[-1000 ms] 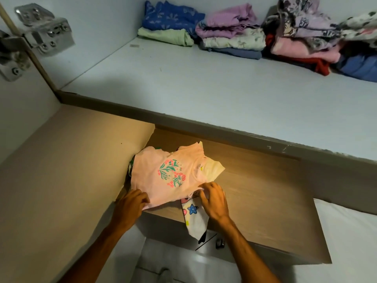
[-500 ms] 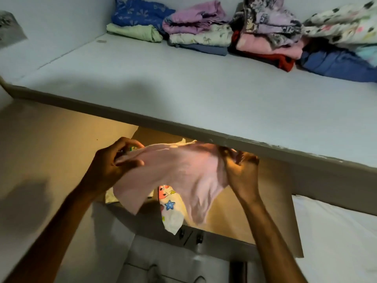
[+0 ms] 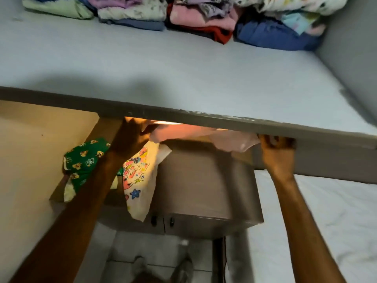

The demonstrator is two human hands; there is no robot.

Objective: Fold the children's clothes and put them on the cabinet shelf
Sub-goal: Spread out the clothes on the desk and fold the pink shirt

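I hold a pink children's shirt stretched between both hands just below the front edge of the cabinet shelf. My left hand grips its left end and my right hand grips its right end. The shelf's grey lip hides the shirt's upper part and some of my fingers. Below my left arm lie a green printed garment and a cream cartoon-print garment on the brown lower unit.
Folded clothes are stacked along the back of the shelf, from a light green piece at the left to blue ones at the right. A grey side wall closes the shelf on the right. A white bed sheet lies at lower right.
The pink shirt has gone from lying flat on the brown unit to hanging spread between my hands, which have risen to the shelf's lip. The garments beneath it are uncovered.
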